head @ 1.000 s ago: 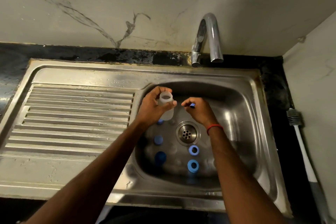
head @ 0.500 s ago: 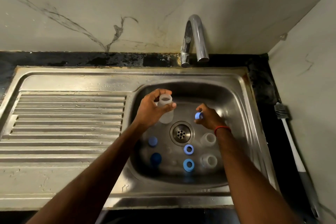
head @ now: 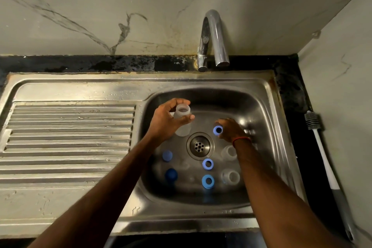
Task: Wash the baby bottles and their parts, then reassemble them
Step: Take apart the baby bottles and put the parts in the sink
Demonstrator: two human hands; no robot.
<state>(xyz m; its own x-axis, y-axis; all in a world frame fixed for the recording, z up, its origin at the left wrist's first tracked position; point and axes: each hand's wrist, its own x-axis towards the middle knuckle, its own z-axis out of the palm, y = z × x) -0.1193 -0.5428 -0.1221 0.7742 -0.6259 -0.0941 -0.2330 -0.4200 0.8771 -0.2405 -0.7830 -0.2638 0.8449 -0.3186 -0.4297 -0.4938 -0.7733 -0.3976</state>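
Steel sink point(head: 261, 94) holds blue rings point(head: 204, 164), clear bottles point(head: 226, 154); left fingers point(head: 174, 101) grip a bottle point(head: 182, 128), right fingers point(head: 223, 121) pinch a ring point(head: 215, 130).

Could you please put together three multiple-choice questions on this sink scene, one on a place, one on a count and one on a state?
1. Where does the bottle brush lie? A on the draining board; B on the dark counter right of the sink; C across the drain.
2. How many blue rings lie loose on the sink floor? A four; B none; C two.
3. The bottle in the left hand is: A open-necked, nothing fitted; B capped in blue; C lying flat.
Answers: 1 B, the brush lies beside the sink's right rim; 2 C, two lie there, while a third ring is held by the right hand; 3 A, its bare mouth faces up.
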